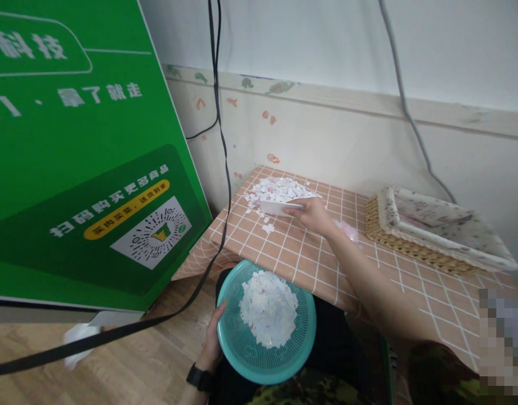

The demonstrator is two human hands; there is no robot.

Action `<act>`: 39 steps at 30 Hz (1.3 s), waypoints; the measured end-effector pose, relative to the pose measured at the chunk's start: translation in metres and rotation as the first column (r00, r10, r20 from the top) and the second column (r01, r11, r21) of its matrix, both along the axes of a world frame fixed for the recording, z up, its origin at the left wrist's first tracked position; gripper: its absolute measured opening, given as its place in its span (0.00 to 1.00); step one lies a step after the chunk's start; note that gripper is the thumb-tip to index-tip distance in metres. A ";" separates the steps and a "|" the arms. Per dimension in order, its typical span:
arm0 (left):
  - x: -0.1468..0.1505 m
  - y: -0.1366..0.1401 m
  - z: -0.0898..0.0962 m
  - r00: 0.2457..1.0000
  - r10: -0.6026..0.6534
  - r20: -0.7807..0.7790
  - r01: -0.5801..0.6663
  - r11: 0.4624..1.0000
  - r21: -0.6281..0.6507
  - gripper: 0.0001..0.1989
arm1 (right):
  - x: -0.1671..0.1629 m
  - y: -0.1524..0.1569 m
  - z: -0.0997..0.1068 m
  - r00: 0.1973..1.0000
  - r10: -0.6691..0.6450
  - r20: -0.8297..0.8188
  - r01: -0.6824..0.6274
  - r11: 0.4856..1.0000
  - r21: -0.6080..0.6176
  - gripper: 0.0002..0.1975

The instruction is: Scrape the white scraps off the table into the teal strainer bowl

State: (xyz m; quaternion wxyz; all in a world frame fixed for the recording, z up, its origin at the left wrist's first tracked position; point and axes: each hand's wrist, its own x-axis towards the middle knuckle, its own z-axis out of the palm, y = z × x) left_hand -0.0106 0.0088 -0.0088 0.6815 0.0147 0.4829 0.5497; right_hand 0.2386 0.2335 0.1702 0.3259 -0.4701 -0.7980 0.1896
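Tabletop (301, 260) under brown, white-gridded cover (250, 243). Cloth-lined wicker basket (411, 245) on it; pinkish item (347, 229) just left of basket; paper scraps (280, 188) heaped farther left of basket.

A green sign panel (52, 163) with a QR code (152, 232) — a black cord (229, 191) hanging beside it — and a grey cable (403, 101) running down behind a cloth-lined wicker basket (411, 247)

Turquoise round basket (306, 332), slotted, mouth up, left rim gripped by left hand (214, 337). Inside, right of that hand: pale paper scraps (269, 309), heaped, few pink flecks. Flat white tool (276, 208) in right hand (313, 215), extending left of fingers. Scrap pile (280, 188), white with pink bits, spread just beyond that hand; few strays nearer.
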 end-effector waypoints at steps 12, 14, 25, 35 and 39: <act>-0.001 0.000 -0.004 1.000 -0.003 -0.010 0.003 1.000 0.026 0.16 | 0.012 -0.023 0.005 0.995 -0.059 -0.083 0.059 0.998 -0.006 0.10; -0.001 0.000 -0.005 1.000 -0.011 -0.007 0.011 1.000 0.015 0.16 | 0.013 -0.027 0.006 0.997 -0.042 -0.067 0.042 0.999 -0.007 0.10; -0.001 0.001 -0.005 1.000 -0.007 -0.015 0.007 0.999 0.032 0.15 | 0.012 -0.032 0.008 0.999 -0.048 -0.014 0.048 0.999 0.025 0.08; -0.001 0.000 -0.008 1.000 -0.011 -0.004 0.011 0.999 0.030 0.16 | 0.012 -0.032 0.007 0.999 -0.023 0.027 0.023 1.000 0.020 0.09; 0.000 0.001 -0.007 1.000 0.006 -0.025 -0.005 1.000 0.024 0.15 | 0.009 -0.036 0.009 1.000 -0.006 0.024 0.005 0.999 0.047 0.09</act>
